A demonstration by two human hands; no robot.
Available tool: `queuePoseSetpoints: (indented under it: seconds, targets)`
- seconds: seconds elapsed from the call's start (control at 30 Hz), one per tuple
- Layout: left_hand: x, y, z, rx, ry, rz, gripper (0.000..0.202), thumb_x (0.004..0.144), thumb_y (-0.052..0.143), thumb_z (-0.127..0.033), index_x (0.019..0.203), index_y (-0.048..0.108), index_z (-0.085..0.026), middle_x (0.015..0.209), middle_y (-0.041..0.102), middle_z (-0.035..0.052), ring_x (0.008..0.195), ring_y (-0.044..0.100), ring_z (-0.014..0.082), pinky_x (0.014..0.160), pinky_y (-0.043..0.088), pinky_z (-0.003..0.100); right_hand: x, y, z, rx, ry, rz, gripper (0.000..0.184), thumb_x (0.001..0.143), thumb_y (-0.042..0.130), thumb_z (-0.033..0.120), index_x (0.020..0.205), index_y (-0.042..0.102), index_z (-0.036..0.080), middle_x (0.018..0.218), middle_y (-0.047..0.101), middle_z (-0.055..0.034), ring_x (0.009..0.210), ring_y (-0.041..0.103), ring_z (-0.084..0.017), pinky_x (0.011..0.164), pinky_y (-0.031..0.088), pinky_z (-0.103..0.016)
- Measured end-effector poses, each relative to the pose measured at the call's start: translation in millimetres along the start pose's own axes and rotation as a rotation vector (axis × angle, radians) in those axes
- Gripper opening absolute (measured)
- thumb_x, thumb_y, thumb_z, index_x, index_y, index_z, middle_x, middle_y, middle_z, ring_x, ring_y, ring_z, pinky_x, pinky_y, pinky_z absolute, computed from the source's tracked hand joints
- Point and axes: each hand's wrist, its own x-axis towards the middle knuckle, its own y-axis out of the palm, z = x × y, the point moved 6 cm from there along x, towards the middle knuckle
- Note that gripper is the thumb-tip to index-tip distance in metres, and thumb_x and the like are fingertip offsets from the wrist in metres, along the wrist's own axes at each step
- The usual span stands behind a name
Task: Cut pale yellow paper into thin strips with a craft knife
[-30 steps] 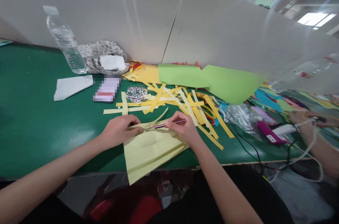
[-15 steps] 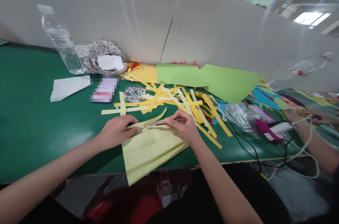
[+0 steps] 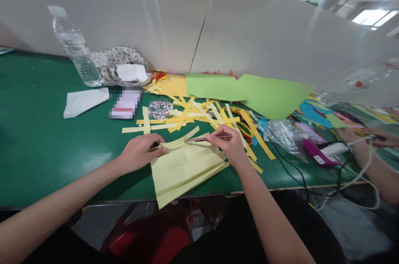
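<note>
A folded pale yellow paper sheet (image 3: 187, 168) lies at the table's front edge, one corner hanging over it. My left hand (image 3: 143, 151) pinches the sheet's upper left edge between thumb and fingers. In my right hand (image 3: 229, 143) is a slim pink pointed tool (image 3: 201, 138), held like a pen; its exact kind is unclear. The tool's tip rests by the sheet's upper edge, where a narrow paper flap (image 3: 182, 139) stands away from the rest. Loose yellow paper strips (image 3: 183, 119) lie just behind both hands.
Behind are a clear dish of small beads or gems (image 3: 160, 109), a phone (image 3: 127, 104), a water bottle (image 3: 76, 50) and green paper (image 3: 268, 93). Yellow-handled scissors (image 3: 246, 129) lie under strips. To the right are a plastic bag (image 3: 283, 133), cables and another person's hands (image 3: 350, 137).
The tool and my right hand have moved right along the sheet's upper edge. The whole view has shifted slightly. My left hand still pinches the sheet.
</note>
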Motion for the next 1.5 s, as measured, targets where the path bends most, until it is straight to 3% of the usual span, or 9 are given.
queuePoseSetpoints:
  seconds: [0.2, 0.4, 0.57, 0.67, 0.73, 0.83, 1.0, 1.27, 1.5]
  targets:
    - [-0.2, -0.8, 1.8, -0.097, -0.009, -0.033, 0.034, 0.090, 0.041, -0.051, 0.089, 0.063, -0.025, 0.077, 0.061, -0.0022, 0.070, 0.054, 0.0158, 0.060, 0.031, 0.025, -0.7, -0.5, -4.9, 0.186, 0.040, -0.051, 0.026, 0.060, 0.083, 0.033, 0.057, 0.061, 0.019, 0.054, 0.063, 0.0019, 0.058, 0.064, -0.017, 0.061, 0.051, -0.030]
    - [1.8, 1.3, 11.9, -0.373, -0.031, -0.064, 0.037, 0.085, 0.050, -0.055, 0.094, 0.065, -0.022, 0.075, 0.062, -0.0008, 0.067, 0.053, 0.0148, 0.056, 0.034, 0.023, -0.9, -18.5, -3.9, 0.361, 0.034, -0.345, 0.027, 0.053, 0.086, 0.030, 0.062, 0.064, 0.018, 0.055, 0.064, 0.0021, 0.051, 0.062, -0.014, 0.056, 0.053, -0.028]
    - [3.6, -4.3, 9.7, -0.584, -0.033, -0.070, 0.039, 0.079, 0.058, -0.055, 0.085, 0.067, -0.017, 0.076, 0.064, 0.0017, 0.065, 0.053, 0.0141, 0.058, 0.039, 0.024, -20.0, -25.0, 21.7, 0.144, -0.261, -0.594, 0.016, 0.070, 0.078, 0.029, 0.076, 0.066, 0.020, 0.071, 0.066, -0.0011, 0.062, 0.063, -0.016, 0.061, 0.055, -0.032]
    - [2.4, -8.4, 6.4, -0.668, -0.071, -0.059, 0.037, 0.076, 0.064, -0.053, 0.085, 0.070, -0.018, 0.081, 0.068, 0.0029, 0.073, 0.058, 0.0166, 0.065, 0.044, 0.026, -38.8, -4.7, 59.4, -0.205, -0.652, -0.493, 0.002, 0.083, 0.066, 0.023, 0.084, 0.064, 0.024, 0.085, 0.066, -0.0055, 0.081, 0.064, -0.021, 0.072, 0.054, -0.038]
    - [-0.1, -9.9, 4.8, -0.727, -0.120, -0.061, 0.035, 0.073, 0.068, -0.052, 0.085, 0.071, -0.019, 0.086, 0.071, 0.0035, 0.080, 0.061, 0.0190, 0.072, 0.046, 0.028, -53.9, 15.9, 80.6, -0.409, -0.918, -0.369, 0.007, 0.088, 0.056, 0.019, 0.090, 0.059, 0.026, 0.092, 0.066, -0.0071, 0.087, 0.063, -0.022, 0.074, 0.053, -0.039]
    - [-6.3, -8.0, -1.0, -0.808, -0.178, -0.034, 0.033, 0.071, 0.071, -0.049, 0.085, 0.071, -0.019, 0.087, 0.072, 0.0034, 0.084, 0.063, 0.0197, 0.075, 0.047, 0.028, -67.4, 45.0, 93.1, -0.624, -1.118, -0.147, 0.012, 0.091, 0.048, 0.015, 0.092, 0.055, 0.023, 0.078, 0.065, -0.0055, 0.075, 0.061, -0.020, 0.069, 0.051, -0.036]
    - [-16.5, -2.4, -15.7, -0.929, -0.230, 0.049, 0.028, 0.071, 0.073, -0.042, 0.083, 0.071, -0.017, 0.082, 0.072, 0.0027, 0.077, 0.063, 0.0172, 0.071, 0.047, 0.027, -66.2, 69.7, 81.6, -0.803, -1.107, 0.029, 0.021, 0.089, 0.045, 0.007, 0.093, 0.064, 0.016, 0.063, 0.062, -0.0022, 0.058, 0.057, -0.014, 0.055, 0.043, -0.025]
    - [-18.0, 3.7, -18.1, -0.975, -0.244, 0.138, 0.022, 0.073, 0.073, -0.037, 0.085, 0.073, -0.018, 0.081, 0.073, 0.0018, 0.073, 0.062, 0.0137, 0.069, 0.045, 0.025, -68.0, 74.1, 69.4, -0.801, -1.139, 0.020, 0.022, 0.088, 0.051, 0.005, 0.097, 0.069, 0.015, 0.082, 0.073, -0.0050, 0.069, 0.066, -0.014, 0.059, 0.047, -0.024]
    - [-15.4, 14.2, -12.7, -0.934, -0.241, 0.200, 0.025, 0.075, 0.069, -0.042, 0.080, 0.073, -0.017, 0.074, 0.071, 0.0010, 0.067, 0.060, 0.0139, 0.063, 0.044, 0.025, -75.1, 81.0, 69.1, -0.796, -1.152, 0.080, 0.016, 0.087, 0.058, 0.009, 0.095, 0.071, 0.016, 0.088, 0.074, -0.0042, 0.063, 0.065, -0.012, 0.051, 0.043, -0.026]
